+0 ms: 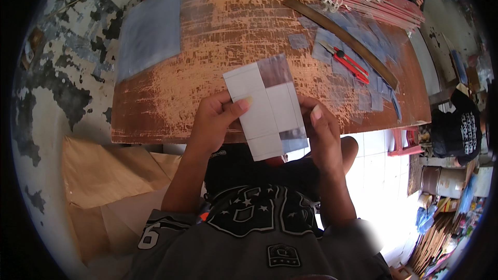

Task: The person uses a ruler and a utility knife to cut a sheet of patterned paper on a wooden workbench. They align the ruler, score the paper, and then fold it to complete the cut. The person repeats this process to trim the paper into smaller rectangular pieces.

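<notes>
the left hand [213, 116] pinches the left side of a white lined card [254, 103], thumb on its face. the right hand [324, 135] is at the opposite edge, thumb off the face; whether it grips cannot be told. clear plastic [276, 72] shows along the card's right side, and the card sits over the near edge of a worn table [207, 36]. beyond lie bluish sheets [150, 33] at left and, at right, a red cutter [348, 65] beside a curved brown strip [358, 41].
</notes>
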`<action>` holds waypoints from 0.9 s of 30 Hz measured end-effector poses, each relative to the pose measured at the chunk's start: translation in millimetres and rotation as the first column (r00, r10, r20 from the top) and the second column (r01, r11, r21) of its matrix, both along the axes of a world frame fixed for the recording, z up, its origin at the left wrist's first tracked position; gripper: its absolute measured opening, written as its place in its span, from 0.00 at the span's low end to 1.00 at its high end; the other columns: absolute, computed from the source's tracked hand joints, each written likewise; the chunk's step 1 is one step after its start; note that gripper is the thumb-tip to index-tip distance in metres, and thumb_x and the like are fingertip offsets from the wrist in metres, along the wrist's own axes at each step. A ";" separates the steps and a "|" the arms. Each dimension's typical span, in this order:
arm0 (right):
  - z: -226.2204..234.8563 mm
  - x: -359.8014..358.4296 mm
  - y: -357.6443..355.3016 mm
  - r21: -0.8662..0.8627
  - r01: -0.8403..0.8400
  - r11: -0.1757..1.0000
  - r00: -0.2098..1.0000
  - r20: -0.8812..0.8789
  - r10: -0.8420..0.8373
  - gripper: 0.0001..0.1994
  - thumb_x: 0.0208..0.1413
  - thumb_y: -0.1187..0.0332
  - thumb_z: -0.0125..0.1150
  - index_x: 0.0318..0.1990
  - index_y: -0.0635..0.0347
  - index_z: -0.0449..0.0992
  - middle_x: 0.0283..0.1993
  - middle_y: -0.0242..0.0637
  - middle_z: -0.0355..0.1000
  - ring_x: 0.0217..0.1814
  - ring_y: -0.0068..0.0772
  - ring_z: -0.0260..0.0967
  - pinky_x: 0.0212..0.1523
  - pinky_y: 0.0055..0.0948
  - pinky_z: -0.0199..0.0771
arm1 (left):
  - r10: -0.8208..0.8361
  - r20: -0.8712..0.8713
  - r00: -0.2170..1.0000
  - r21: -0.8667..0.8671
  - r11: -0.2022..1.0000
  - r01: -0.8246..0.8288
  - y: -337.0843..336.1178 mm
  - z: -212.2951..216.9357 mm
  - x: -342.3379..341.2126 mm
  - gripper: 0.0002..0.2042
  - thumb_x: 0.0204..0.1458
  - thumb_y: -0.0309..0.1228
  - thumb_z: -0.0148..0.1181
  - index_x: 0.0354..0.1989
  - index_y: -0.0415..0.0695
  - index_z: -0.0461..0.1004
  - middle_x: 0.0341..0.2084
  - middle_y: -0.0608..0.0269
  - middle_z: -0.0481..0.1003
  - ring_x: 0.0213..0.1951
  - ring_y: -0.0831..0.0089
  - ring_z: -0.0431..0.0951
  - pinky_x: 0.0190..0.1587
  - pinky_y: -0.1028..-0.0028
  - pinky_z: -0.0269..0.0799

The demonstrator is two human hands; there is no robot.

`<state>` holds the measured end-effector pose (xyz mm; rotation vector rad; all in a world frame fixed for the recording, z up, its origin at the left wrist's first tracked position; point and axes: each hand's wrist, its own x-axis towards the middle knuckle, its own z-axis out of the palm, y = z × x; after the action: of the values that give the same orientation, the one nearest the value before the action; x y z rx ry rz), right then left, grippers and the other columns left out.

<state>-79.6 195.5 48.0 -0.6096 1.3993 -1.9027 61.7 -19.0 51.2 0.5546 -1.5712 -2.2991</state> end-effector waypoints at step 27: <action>26.4 -24.0 -12.5 0.212 0.001 0.977 1.000 -0.006 0.001 0.09 0.63 0.68 0.73 0.40 0.61 0.78 0.32 0.30 0.80 0.32 0.15 0.75 0.30 0.17 0.72 | -0.221 0.182 0.958 -0.319 0.908 0.270 10.2 7.8 -13.2 0.14 0.68 0.33 0.63 0.52 0.33 0.79 0.38 0.60 0.85 0.39 0.80 0.82 0.43 0.76 0.78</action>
<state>-103.7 183.1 74.5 -0.5110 1.5801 -1.7231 48.4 -8.8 59.0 0.4596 -2.1641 -2.1156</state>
